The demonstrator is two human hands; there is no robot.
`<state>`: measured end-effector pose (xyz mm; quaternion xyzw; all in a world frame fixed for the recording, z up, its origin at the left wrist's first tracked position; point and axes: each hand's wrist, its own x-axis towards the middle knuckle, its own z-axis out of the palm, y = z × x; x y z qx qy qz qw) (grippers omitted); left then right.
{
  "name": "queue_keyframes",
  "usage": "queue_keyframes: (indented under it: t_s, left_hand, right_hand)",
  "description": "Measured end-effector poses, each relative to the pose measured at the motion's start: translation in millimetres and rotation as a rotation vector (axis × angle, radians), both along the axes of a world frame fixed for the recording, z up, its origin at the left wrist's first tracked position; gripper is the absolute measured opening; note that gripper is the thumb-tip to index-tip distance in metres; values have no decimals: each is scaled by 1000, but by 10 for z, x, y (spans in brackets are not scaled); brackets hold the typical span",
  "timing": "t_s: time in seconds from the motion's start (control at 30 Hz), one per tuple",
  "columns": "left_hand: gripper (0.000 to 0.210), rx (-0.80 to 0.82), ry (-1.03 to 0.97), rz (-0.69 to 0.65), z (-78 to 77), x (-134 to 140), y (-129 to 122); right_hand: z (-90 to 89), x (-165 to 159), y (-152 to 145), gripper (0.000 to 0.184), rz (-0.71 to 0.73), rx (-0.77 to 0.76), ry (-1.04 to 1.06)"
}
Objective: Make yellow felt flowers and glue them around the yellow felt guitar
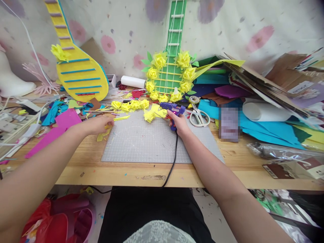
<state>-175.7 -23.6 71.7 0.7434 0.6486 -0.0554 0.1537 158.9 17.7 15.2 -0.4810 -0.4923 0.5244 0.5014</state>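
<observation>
My left hand is at the left edge of the grey cutting mat, its fingers curled on the end of a narrow yellow paper strip. Yellow paper scraps lie just under that hand. A purple glue gun with a black cord is gripped in my right hand over the mat's far right part. Beside its nozzle lies a yellow paper flower. Several more yellow paper flowers sit in a row along the mat's far edge.
Behind the mat stands a green paper instrument ringed with yellow flowers; a yellow one leans further left. White-handled scissors rest at the mat's right. Coloured paper and cardboard pile up on the right. Power strips line the left.
</observation>
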Motion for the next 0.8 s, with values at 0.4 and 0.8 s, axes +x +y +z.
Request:
queue_keyframes:
  t_s: [0.4,0.8]
  left_hand:
    - [33,-123,43,68,-38,85,6]
    - [12,102,-144,20,180,291,28]
  right_hand:
    - [-12,5,8,36,-3,11,24]
    - [-12,4,5,38,-4,4,25]
